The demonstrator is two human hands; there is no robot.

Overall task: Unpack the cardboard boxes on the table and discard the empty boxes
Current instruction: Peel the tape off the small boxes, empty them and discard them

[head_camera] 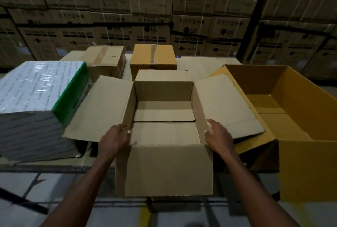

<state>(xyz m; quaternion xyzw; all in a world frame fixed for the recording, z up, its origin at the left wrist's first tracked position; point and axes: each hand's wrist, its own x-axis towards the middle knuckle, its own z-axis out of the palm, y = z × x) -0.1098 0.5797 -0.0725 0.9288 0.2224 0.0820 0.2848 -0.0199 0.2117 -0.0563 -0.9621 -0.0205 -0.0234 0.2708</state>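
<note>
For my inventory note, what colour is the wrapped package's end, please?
Green, on the package left of the open box; head view.

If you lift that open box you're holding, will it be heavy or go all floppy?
Probably light: the open box looks empty inside. Its loose side flaps may flop about. With the left hand and right hand gripping opposite walls, the body should stay fairly stiff.

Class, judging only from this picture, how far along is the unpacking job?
Done: the wrapped stack is out, and the yellow box is open. In hand: both hands, left and right, grip the empty open box. Left: two taped boxes behind.
</note>
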